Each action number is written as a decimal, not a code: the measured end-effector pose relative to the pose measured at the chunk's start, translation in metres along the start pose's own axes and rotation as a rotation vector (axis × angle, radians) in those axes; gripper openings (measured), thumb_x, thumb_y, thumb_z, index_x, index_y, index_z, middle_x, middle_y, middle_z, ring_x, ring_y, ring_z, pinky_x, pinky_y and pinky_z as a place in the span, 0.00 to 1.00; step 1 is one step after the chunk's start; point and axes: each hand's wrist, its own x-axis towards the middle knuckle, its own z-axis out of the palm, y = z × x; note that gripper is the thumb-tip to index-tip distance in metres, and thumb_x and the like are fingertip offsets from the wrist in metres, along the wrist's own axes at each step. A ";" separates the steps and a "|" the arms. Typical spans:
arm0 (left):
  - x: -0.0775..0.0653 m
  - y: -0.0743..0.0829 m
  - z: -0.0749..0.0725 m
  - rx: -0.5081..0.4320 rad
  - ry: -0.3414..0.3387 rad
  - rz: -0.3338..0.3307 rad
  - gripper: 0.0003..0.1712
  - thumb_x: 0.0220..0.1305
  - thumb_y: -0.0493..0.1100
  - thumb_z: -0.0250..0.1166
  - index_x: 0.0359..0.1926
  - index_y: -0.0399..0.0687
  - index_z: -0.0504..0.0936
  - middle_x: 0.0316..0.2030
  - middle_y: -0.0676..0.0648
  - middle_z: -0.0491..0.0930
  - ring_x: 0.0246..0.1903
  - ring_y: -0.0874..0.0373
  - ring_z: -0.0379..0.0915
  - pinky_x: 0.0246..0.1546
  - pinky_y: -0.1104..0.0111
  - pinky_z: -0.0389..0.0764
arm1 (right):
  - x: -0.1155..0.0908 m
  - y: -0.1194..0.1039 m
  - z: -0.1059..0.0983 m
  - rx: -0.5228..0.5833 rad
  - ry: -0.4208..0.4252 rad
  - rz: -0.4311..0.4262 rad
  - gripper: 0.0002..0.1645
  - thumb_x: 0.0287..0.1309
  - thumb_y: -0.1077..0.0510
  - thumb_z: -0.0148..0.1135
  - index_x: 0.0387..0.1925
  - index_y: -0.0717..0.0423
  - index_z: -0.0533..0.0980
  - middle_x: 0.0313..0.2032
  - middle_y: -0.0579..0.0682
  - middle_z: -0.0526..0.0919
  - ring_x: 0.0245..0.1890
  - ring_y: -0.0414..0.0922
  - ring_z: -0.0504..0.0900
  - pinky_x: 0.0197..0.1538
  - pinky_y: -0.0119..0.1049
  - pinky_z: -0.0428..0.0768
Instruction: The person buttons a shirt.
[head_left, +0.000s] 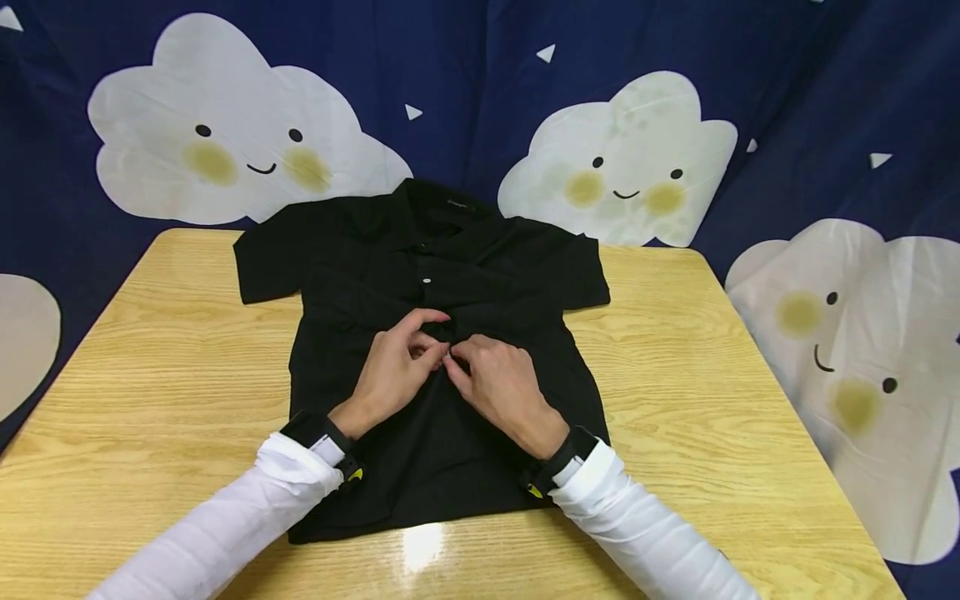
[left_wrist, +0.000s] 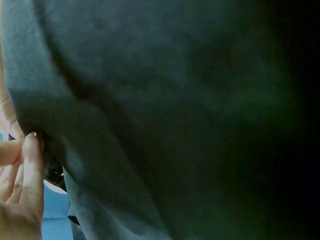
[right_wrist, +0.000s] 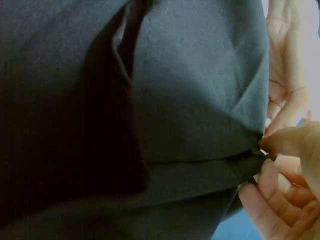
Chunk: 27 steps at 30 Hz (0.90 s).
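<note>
A black short-sleeved collared shirt lies front up, its collar toward the far side. Over the middle of its front placket, my left hand and right hand meet fingertip to fingertip. The left thumb and fingers pinch the placket cloth, which rises in folds there. From the other side, the right thumb and fingers pinch the placket edge, seen close up in the right wrist view. A small white button shows higher on the placket. What lies between the fingertips is mostly hidden.
The shirt lies on a light wood table with rounded far corners. Behind it hangs a dark blue curtain printed with smiling white clouds. Both wrists carry black straps over white sleeves.
</note>
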 end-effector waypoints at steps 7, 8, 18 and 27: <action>0.000 -0.004 -0.007 0.099 -0.178 0.145 0.20 0.63 0.31 0.60 0.56 0.46 0.80 0.40 0.52 0.84 0.28 0.65 0.73 0.30 0.70 0.74 | 0.000 0.004 -0.002 -0.007 -0.023 -0.025 0.09 0.56 0.55 0.66 0.23 0.51 0.80 0.18 0.43 0.70 0.16 0.39 0.73 0.17 0.33 0.69; 0.001 -0.004 -0.010 0.138 -0.217 0.186 0.21 0.63 0.31 0.60 0.57 0.46 0.79 0.40 0.53 0.83 0.28 0.64 0.72 0.32 0.70 0.74 | -0.001 0.005 -0.003 -0.005 -0.027 -0.035 0.09 0.56 0.55 0.66 0.22 0.51 0.79 0.17 0.42 0.69 0.16 0.39 0.72 0.16 0.32 0.68; 0.012 0.002 -0.026 0.563 -0.312 0.471 0.08 0.55 0.37 0.71 0.38 0.45 0.85 0.30 0.51 0.81 0.28 0.60 0.74 0.31 0.67 0.76 | -0.005 0.008 -0.001 0.077 0.004 -0.158 0.07 0.61 0.56 0.63 0.33 0.57 0.82 0.28 0.46 0.81 0.27 0.40 0.79 0.30 0.32 0.78; 0.009 0.003 -0.025 0.581 -0.196 0.478 0.08 0.55 0.37 0.71 0.23 0.47 0.80 0.19 0.53 0.77 0.20 0.60 0.72 0.22 0.67 0.73 | -0.005 0.010 0.002 0.078 0.046 -0.126 0.06 0.63 0.58 0.61 0.34 0.56 0.81 0.28 0.47 0.80 0.31 0.42 0.80 0.34 0.35 0.79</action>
